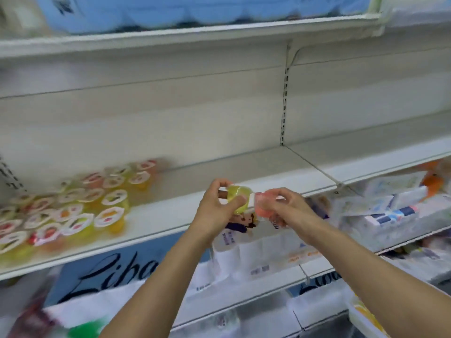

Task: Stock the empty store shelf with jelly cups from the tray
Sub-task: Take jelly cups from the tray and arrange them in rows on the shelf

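Observation:
My left hand (216,211) grips a yellow-green jelly cup (238,197) lying on its side, just in front of the white shelf's (219,167) front edge. Touching it on the right is a pink jelly cup (264,206), pinched by my right hand (290,211). Both hands hover together at the middle of the frame. Several jelly cups (73,211) with white lids stand in rows on the left part of the shelf. The tray is not in view.
The shelf runs on to the right past a slotted upright (284,98). Blue packs (195,8) fill the shelf above. Below are packs of tissue rolls (258,252) and further wrapped packs (390,211) at the right.

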The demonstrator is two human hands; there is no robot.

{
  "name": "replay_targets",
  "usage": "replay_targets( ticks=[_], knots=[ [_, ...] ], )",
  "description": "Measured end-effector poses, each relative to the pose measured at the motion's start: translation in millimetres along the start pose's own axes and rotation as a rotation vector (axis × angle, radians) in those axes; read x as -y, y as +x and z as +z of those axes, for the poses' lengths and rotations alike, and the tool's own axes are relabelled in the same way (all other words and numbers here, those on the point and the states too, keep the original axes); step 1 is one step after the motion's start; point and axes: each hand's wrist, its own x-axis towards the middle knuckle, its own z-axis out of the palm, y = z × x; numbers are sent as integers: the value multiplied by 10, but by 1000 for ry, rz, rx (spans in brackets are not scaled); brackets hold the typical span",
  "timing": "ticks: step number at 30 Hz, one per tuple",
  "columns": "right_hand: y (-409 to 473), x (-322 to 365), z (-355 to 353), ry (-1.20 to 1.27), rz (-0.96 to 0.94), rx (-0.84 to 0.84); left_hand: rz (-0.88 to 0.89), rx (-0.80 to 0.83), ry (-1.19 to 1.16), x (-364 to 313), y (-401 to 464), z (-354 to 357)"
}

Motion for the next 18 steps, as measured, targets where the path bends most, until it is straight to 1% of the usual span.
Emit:
replay_targets(
  ticks=[4,8,10,14,18],
  knots=[
    [284,254,917,-3,-52,65,63,-163,71,53,114,-903],
    [504,377,1642,-134,-146,143,124,-279,106,76,178,-1581],
    [595,443,1972,-233,-188,142,150,-337,141,75,191,-1866],
    [774,497,2465,-422,-262,136,175,-408,216,115,207,-2333],
    [899,512,2692,-534,-246,123,184,-449,272,156,194,-2615]
  ],
)
